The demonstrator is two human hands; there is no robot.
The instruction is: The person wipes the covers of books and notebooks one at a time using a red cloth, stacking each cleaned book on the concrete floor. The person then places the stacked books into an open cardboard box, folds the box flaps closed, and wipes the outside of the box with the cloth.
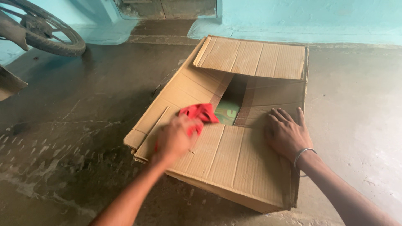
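Observation:
A large brown cardboard box [251,58] lies on the concrete floor with its flaps partly folded over, leaving a gap in the middle where a green item [228,112] shows inside. My left hand [173,138] grips a red cloth [199,114] and holds it against the near-left flap, blurred by motion. My right hand [287,132] rests flat, fingers spread, on the near flap to the right of the gap. A thin metal bangle [305,155] circles my right wrist.
A spoked vehicle wheel with a black tyre [50,31] stands at the top left. A turquoise wall [314,16] runs along the back with a dark doorway [167,8]. Stained grey floor [63,125] surrounds the box.

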